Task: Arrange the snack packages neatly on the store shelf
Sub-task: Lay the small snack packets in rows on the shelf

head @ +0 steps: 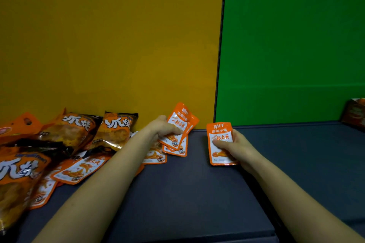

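My left hand [165, 127] grips a small stack of orange-and-white snack sachets [182, 122], tilted up near the yellow back wall. Under it, more small sachets [175, 149] lie on the dark shelf [187, 193]. My right hand [236, 147] holds one orange-and-white sachet [219, 140] upright, thumb across its front, just right of the stack. At the left, large orange-and-black snack bags [116, 130] lean in a loose pile, with further small sachets [79, 169] scattered beneath them.
A yellow panel [110, 41] and a green panel [292, 45] form the back wall, split by a dark seam. A box of orange packets [354, 114] stands at the far right. Bare dark shelf surface runs between my arms and to the right.
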Action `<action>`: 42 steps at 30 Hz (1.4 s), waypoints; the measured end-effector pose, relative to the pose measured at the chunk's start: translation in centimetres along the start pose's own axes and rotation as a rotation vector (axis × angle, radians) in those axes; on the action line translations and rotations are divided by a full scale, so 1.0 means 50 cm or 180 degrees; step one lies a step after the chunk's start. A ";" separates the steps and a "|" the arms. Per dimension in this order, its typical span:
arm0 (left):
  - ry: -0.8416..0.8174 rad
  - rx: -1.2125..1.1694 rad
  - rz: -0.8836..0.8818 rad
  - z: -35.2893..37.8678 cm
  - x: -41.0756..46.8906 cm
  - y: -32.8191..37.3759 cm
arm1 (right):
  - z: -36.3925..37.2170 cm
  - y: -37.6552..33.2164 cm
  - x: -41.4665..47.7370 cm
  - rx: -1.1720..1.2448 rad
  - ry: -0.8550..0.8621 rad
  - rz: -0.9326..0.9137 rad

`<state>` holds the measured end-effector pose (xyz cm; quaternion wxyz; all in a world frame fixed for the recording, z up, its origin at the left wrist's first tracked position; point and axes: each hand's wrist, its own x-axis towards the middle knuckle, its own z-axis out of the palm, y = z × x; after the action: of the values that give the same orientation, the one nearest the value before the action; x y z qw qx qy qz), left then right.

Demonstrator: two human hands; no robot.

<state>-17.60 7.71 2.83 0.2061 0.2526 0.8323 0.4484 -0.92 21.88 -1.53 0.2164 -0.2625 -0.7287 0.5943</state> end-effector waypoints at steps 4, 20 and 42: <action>-0.0150 -0.0575 0.0321 -0.009 -0.006 0.031 | -0.074 -0.017 -0.031 0.0085 0.0171 -0.0112; -0.0400 -0.1420 0.0596 0.342 -0.080 0.234 | -0.547 0.057 -0.036 -0.0301 0.0423 -0.0148; 0.0134 -0.1960 0.0132 0.725 0.013 0.368 | -0.778 0.170 0.239 -0.1871 0.0404 -0.0002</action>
<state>6.88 40.03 -0.19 0.2465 0.1858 0.6561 0.6887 15.40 60.12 -2.06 0.1764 -0.3504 -0.8546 0.3402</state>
